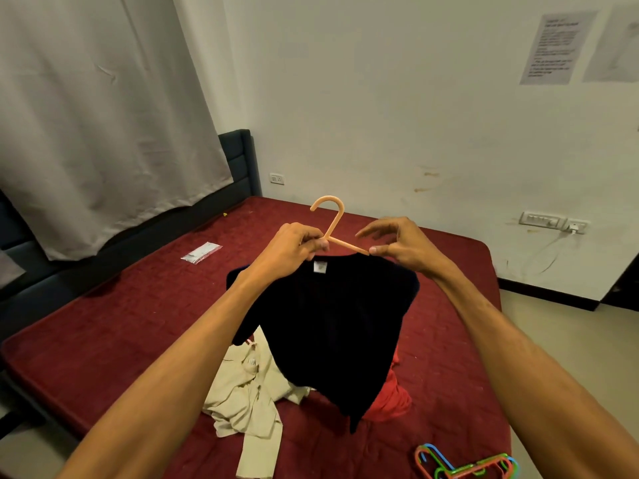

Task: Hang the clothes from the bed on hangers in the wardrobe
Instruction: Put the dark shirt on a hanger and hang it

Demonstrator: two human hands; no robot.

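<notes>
Blk tee half on hanger

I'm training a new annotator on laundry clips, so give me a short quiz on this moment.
1. True or false: the left hand grips the peach plastic hanger just below its hook.
2. Which garment is on that hanger? A cream shirt; B black T-shirt; C red garment.
3. Fill in: the bunch of coloured plastic hangers lies on the dark red ____.
Key: 1 true; 2 B; 3 mattress.
</notes>
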